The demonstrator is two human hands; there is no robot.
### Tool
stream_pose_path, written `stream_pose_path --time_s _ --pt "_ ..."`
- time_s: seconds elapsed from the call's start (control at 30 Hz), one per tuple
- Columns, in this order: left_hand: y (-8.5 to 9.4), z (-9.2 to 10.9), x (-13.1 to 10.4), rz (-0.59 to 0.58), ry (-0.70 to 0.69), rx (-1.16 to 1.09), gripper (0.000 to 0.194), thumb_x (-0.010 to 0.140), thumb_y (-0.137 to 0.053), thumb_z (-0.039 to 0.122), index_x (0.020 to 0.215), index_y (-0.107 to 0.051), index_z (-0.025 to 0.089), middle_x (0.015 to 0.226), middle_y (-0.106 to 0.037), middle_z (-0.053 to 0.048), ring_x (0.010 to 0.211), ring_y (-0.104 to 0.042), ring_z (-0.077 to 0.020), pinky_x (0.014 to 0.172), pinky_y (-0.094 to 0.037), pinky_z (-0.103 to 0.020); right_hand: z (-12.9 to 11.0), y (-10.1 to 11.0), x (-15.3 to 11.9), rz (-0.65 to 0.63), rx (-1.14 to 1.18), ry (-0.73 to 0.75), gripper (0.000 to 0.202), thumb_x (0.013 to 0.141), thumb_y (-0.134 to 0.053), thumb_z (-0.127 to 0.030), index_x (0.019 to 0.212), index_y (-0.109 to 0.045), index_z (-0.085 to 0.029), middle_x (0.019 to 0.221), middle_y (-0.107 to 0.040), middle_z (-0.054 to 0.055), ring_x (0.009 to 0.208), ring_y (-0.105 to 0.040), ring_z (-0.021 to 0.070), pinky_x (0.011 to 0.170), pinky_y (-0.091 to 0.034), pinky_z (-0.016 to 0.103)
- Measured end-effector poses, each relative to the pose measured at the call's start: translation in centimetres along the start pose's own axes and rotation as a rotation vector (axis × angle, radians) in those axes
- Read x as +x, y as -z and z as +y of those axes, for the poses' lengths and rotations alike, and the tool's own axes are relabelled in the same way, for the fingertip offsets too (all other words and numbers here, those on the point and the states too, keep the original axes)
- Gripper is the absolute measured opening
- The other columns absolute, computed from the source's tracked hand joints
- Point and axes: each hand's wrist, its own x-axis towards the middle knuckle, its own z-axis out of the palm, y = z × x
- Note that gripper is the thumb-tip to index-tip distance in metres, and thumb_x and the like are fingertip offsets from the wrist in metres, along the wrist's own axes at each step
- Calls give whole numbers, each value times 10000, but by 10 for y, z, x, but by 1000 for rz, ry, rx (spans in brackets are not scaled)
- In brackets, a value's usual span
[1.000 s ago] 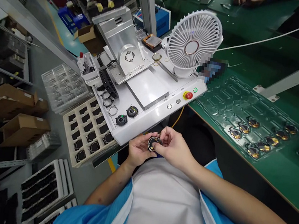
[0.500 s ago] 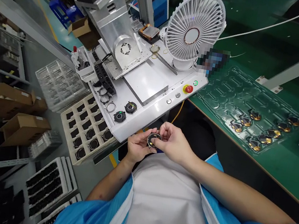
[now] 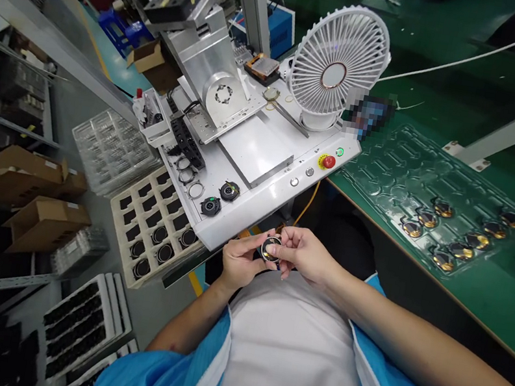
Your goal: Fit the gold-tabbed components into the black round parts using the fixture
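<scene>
Just above my lap, a small round watch case (image 3: 270,248) with a silver rim and a dark, gold-flecked inside is held between both hands. My left hand (image 3: 242,258) grips its left side between thumb and fingers. My right hand (image 3: 302,254) is closed on its right side, the thumb lying over its face. Ahead, on the front left of the white machine (image 3: 246,217), lie two black round watch parts (image 3: 229,191). Several thin metal rings (image 3: 195,190) lie beside them.
Left of the machine is a beige tray (image 3: 122,249) with round watch parts in some slots. To the right, a clear plastic tray (image 3: 384,201) holds gold-and-black round parts on the green table (image 3: 506,327). A white fan (image 3: 334,74) stands behind a red stop button (image 3: 328,161).
My right thumb and fingers have shifted on the watch case's right side, and the case has turned slightly. The whole view has moved a little, so the bench appears lower and farther right.
</scene>
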Motion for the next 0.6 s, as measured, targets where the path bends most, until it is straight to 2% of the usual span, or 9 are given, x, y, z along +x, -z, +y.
stream_pose_path --time_s 0.1,0.17,0.3,0.4,0.5,0.6 --pt "1 2 3 -52 -54 42 615 595 -972 117 1134 -783 346 1165 -794 -47 1070 -775 -304 989 -641 -490 4 1 2 -23 67 2 631 527 -982 -530 646 -459 -197 534 -667 9 394 -571 107 372 -518 197" --pt "1 0 4 -42 -69 50 611 586 -978 127 1126 -789 342 1152 -800 -50 1062 -779 -298 980 -646 -461 6 -1 3 -12 82 24 636 520 -983 -529 647 -455 -197 534 -662 2 393 -576 112 368 -516 200" --pt "-4 -6 1 114 32 3 526 618 -980 284 1113 -803 271 1157 -801 -106 1068 -778 -303 955 -646 -437 4 -5 11 49 -14 86 597 571 -957 -547 678 -486 -198 525 -654 -5 407 -596 127 396 -544 222" --pt "-8 -7 1 245 97 -56 522 709 -929 359 1188 -769 228 1202 -786 -142 1118 -759 -297 997 -617 -427 -12 3 30 81 -166 122 567 556 -980 -510 752 -559 -184 575 -672 2 453 -623 132 397 -532 201" --pt "-8 -2 5 205 125 -148 452 780 -880 346 1199 -755 232 1207 -784 -127 1150 -744 -297 1051 -579 -452 -43 19 61 308 -157 246 563 583 -975 -512 813 -567 -200 566 -613 -38 414 -572 123 343 -503 215" --pt "-6 6 7 97 194 -178 408 776 -881 306 1163 -766 245 1206 -771 -106 1070 -773 -301 955 -628 -458 -77 35 90 494 -116 359 490 688 -925 -496 799 -535 -222 552 -563 -52 386 -523 117 328 -496 239"
